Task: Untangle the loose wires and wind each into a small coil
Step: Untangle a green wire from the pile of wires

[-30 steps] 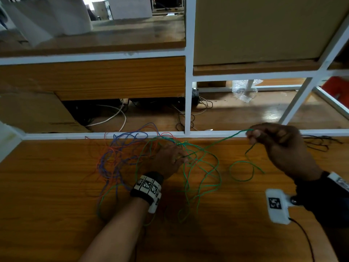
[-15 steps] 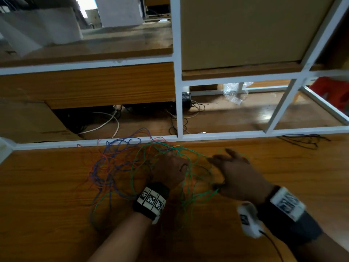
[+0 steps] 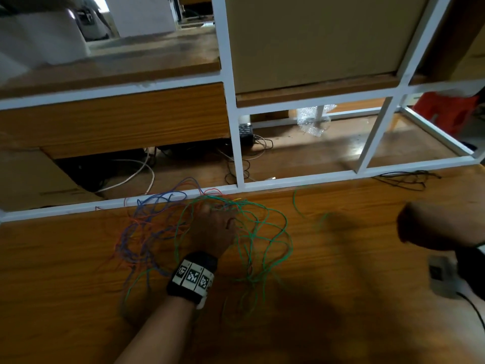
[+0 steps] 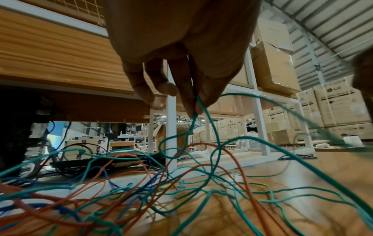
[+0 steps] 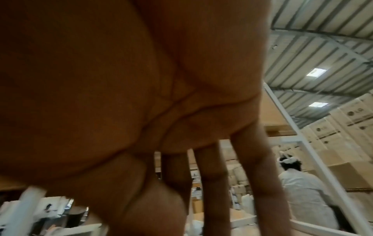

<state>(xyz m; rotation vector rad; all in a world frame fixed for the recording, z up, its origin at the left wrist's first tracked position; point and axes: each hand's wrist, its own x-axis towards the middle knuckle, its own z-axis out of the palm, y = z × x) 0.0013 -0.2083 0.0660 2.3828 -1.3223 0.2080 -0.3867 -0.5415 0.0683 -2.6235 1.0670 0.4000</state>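
A tangle of thin green wires [image 3: 262,232], mixed with blue and orange wires [image 3: 141,232], lies on the wooden table [image 3: 341,298] near its far edge. My left hand [image 3: 212,227] rests in the middle of the tangle. In the left wrist view the left hand [image 4: 193,103] pinches one green wire [image 4: 210,127] between thumb and finger, with loops hanging below. My right hand [image 3: 433,227] is blurred at the right edge, well away from the tangle. In the right wrist view its fingers [image 5: 212,175] point straight down, and no wire shows in them.
A white metal frame rail [image 3: 301,177] runs along the table's far edge, with uprights above it. A loose black wire [image 3: 404,179] lies at the far right. Behind the rail are cables, a power strip [image 3: 245,132], bubble wrap [image 3: 313,122] and a red stool [image 3: 446,111].
My right hand first held a green wire up, then reached into the tangle, and has now swung out to the far right. The left hand has stayed in the tangle.
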